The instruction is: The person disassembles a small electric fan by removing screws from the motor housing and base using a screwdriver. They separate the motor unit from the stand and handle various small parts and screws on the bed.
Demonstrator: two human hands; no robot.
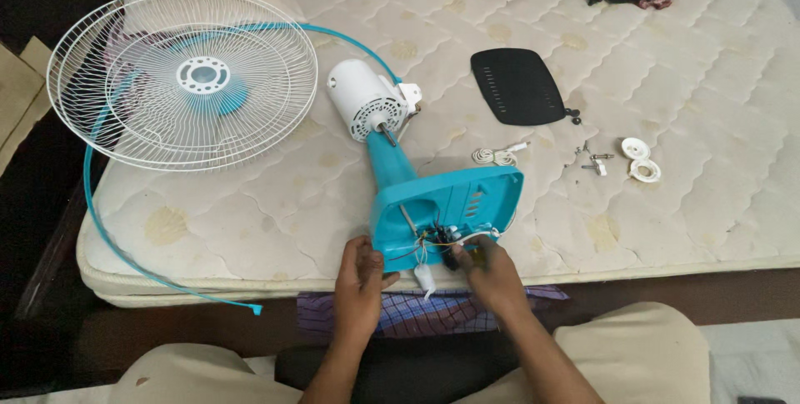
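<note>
A blue fan base (467,197) lies on its side at the mattress edge, its open underside facing me with coloured wires (433,239) spilling out. Its blue neck leads up to the white motor (363,99). My left hand (362,282) rests against the base's lower left corner, fingers curled. My right hand (486,269) pinches the wires and a small black part inside the opening. A small white part (424,278) hangs from the wires between my hands.
White fan grilles with a blue blade (185,77) and a loose blue rim strip (117,245) lie at the left. A black cover plate (518,85), a coiled white cord (493,155), screws (590,159) and two white caps (640,159) sit on the mattress (667,70).
</note>
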